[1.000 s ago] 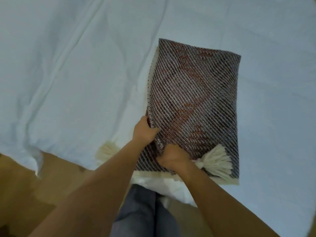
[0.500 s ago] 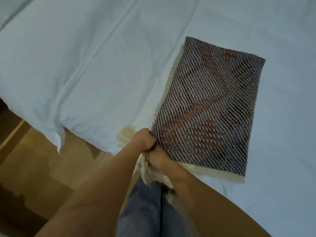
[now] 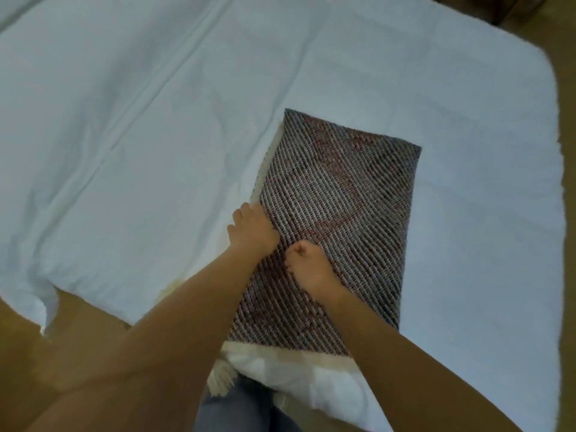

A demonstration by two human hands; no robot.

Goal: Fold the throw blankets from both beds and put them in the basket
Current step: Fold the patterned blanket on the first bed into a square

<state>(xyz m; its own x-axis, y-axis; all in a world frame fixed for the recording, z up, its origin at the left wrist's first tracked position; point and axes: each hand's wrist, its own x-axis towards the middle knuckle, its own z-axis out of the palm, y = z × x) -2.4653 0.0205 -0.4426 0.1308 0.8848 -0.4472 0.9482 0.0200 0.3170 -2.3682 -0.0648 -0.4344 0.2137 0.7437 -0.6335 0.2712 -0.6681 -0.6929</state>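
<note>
A folded throw blanket (image 3: 339,213), woven in dark and reddish diagonal stripes with a cream border, lies on the white bed (image 3: 140,135) near its front edge. My left hand (image 3: 252,229) grips the blanket's left edge, fingers curled over it. My right hand (image 3: 308,266) sits on top of the blanket's near half with its fingers curled into the fabric. A cream tassel (image 3: 221,381) hangs off the bed's edge below the blanket. No basket is in view.
The white duvet is creased on the left, and its corner (image 3: 46,310) hangs over the wooden floor (image 3: 62,353). My legs in jeans (image 3: 243,406) stand against the bed. Dark furniture (image 3: 514,7) shows beyond the bed's far right corner.
Both hands have left the blanket's near left corner and moved up onto it. The tassel that lay on top now hangs below the front edge.
</note>
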